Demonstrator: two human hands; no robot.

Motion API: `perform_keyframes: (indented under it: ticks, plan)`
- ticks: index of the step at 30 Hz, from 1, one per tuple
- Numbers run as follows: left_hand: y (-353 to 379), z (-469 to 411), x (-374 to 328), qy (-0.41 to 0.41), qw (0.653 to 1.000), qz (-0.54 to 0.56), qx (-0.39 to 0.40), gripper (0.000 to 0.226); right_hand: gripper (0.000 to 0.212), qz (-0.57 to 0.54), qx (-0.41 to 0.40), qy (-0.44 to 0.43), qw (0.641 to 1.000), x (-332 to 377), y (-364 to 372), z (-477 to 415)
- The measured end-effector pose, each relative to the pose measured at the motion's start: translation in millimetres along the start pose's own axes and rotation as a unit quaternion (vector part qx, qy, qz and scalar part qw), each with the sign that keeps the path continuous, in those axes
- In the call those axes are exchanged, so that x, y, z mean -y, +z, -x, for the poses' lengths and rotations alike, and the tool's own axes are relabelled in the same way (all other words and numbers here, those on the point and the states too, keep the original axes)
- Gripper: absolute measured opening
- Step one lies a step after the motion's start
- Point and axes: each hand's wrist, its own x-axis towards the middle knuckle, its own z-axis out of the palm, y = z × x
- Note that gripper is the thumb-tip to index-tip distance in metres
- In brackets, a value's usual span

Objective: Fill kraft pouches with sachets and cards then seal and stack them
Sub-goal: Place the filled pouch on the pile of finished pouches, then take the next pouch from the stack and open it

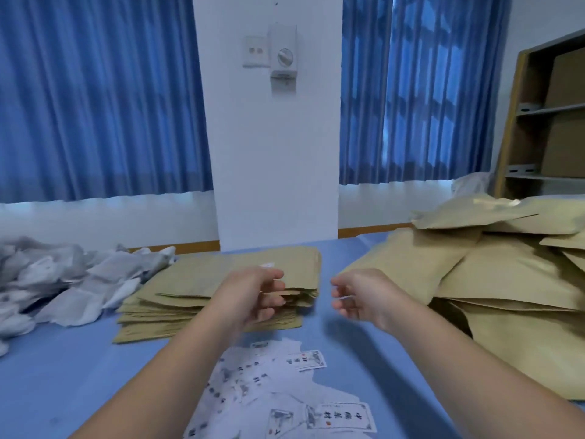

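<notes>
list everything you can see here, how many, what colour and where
flat kraft pouches: one stack, brown, table centre
filled kraft pouches: one large pile, brown, table right
sachets: one heap, white, table left
cards: many, scattered, white with dark print, near edge
table cover: one, blue, under everything
curtains: two, blue, either side of the pillar
pillar: one, white, centre back, carrying wall fittings
shelf unit: one, tan, far right, holding brown boxes
left hand: at the flat stack's near right corner, fingers curled on a pouch edge
right hand: in the air between the two pouch piles, fingers loosely curled, holding nothing
</notes>
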Motion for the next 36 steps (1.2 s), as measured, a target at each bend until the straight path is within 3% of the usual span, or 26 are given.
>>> perform_keyframes:
  ticks: [5, 8, 13, 16, 19, 21, 27, 32, 36]
  plan:
    - [-113, 29, 25, 0.06, 0.986, -0.072, -0.136, 0.016, 0.012, 0.183, 0.014, -0.071, 0.98, -7, 76, -3]
    - [-159, 39, 62, 0.066, 0.969, -0.095, -0.216, 0.024, 0.013, 0.406, -0.029, -0.197, 0.892, -8, 107, -20]
    - [-185, 32, 102, 0.059, 0.965, -0.089, -0.238, 0.024, 0.055, 0.529, -0.046, -0.333, 0.78, 3, 143, -55]
    - [-187, 21, 108, 0.055, 0.963, -0.115, -0.236, 0.024, 0.083, 0.625, 0.005, -0.281, 0.728, 7, 157, -80]
    - [-189, 15, 113, 0.055, 0.963, -0.139, -0.225, 0.025, 0.084, 0.668, 0.035, -0.188, 0.719, 4, 163, -104]
    - [-190, 14, 113, 0.059, 0.961, -0.146, -0.228, 0.026, 0.083, 0.704, 0.04, -0.165, 0.69, -2, 165, -111]
    - [-188, 15, 112, 0.059, 0.953, -0.191, -0.23, 0.028, 0.08, 0.72, 0.033, -0.224, 0.656, -14, 162, -104]
    - [-186, 16, 111, 0.062, 0.948, -0.213, -0.228, 0.029, 0.096, 0.752, 0.079, -0.225, 0.615, -10, 161, -76]
    - [-181, 20, 104, 0.063, 0.948, -0.238, -0.203, 0.02, 0.077, 0.767, 0.101, -0.247, 0.584, -10, 165, -49]
